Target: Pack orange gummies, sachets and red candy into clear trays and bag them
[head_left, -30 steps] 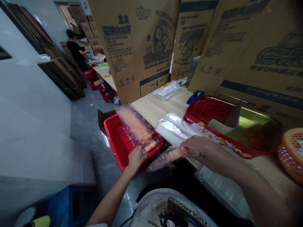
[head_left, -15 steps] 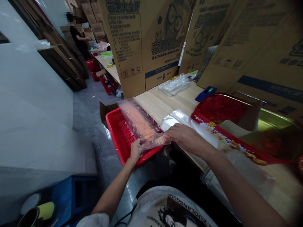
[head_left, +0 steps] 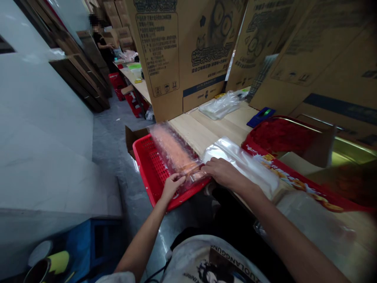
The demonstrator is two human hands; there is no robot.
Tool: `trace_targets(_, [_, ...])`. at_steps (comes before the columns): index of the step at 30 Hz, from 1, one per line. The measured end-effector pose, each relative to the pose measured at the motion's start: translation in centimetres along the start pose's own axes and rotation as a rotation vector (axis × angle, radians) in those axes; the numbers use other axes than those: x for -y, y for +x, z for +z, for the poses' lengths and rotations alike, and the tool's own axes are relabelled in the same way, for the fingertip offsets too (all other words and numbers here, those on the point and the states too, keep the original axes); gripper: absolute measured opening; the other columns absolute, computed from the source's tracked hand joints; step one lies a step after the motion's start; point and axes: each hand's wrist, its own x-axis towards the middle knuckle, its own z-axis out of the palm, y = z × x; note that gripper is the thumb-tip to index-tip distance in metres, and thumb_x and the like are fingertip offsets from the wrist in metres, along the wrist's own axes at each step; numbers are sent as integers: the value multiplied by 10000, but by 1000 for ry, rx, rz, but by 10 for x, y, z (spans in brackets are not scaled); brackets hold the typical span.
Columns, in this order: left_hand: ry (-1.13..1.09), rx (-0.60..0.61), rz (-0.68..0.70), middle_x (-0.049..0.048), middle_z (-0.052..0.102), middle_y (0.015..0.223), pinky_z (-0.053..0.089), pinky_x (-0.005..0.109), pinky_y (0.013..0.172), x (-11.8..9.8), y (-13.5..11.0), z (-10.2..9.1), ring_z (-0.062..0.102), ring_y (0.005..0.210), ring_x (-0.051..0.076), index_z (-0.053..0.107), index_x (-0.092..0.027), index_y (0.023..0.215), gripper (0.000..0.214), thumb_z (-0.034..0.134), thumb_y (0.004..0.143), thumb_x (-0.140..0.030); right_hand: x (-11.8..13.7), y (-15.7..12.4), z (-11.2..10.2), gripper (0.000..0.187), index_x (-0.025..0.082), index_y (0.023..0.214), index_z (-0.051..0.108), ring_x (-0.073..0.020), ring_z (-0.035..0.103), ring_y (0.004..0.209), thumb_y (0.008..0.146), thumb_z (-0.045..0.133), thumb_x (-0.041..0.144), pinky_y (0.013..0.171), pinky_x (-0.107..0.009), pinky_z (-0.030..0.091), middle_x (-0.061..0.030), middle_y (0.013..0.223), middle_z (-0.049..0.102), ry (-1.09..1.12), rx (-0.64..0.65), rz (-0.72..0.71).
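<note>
A clear plastic bag [head_left: 172, 147] with flat orange contents lies slanted over a red plastic basket [head_left: 143, 173]. Its near end, which looks flattened out, lies between my hands. My left hand [head_left: 171, 188] pinches the bag's near left edge, thumb and fingers close together above the basket's rim. At the near right corner, the curled fingers of my right hand [head_left: 220, 171] grip the same bag. Just beyond that hand, a stack of clear, flat plastic bags [head_left: 247, 161] rests on the wooden table [head_left: 191, 127].
Tall printed cardboard sheets [head_left: 188, 51] stand along the table's back. To the right is a red-sided tray [head_left: 290, 173] with red and orange pieces. A blue device [head_left: 261, 117] sits beside it. A blue stool [head_left: 97, 239] stands lower left; another person [head_left: 103, 47] is far off.
The bag's near end was bunched and raised between my hands; now it lies flatter. My right hand has shifted slightly left, and my left fingers have moved right along the bag's edge.
</note>
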Motion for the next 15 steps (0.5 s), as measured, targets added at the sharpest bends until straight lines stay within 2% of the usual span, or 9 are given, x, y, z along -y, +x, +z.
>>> trace_targets(3, [3, 17, 3, 46, 651, 779, 453, 252, 587, 0, -3, -2, 580, 635, 146, 646, -108, 937, 538, 479, 741, -581, 4, 6, 28, 170, 205, 957, 628, -196, 508, 862, 850, 499, 177, 693, -286, 338, -54, 909, 631, 0, 21, 9])
trace_targets(8, [90, 8, 78, 66, 678, 933, 466, 290, 770, -4, -7, -1, 606, 844, 184, 645, -128, 983, 477, 467, 784, -524, 13, 13, 65, 229, 214, 1012, 643, -198, 515, 961, 873, 467, 168, 780, -298, 372, -57, 1024, 622, 69, 2, 99])
trace_targets(12, [205, -24, 143, 75, 677, 989, 431, 330, 875, -9, -10, 1, 598, 946, 207, 646, -152, 975, 420, 442, 816, -483, 18, 16, 77, 269, 194, 1067, 615, -203, 505, 1000, 871, 443, 128, 815, -315, 388, -70, 1057, 605, 50, -25, 151])
trace_targets(15, [290, -62, 168, 98, 660, 1049, 407, 375, 923, -11, -19, 1, 591, 995, 228, 621, -166, 1038, 413, 441, 824, -471, 18, 10, 74, 308, 180, 1126, 569, -202, 495, 1019, 857, 441, 103, 919, -369, 355, -87, 1057, 584, 19, -71, 153])
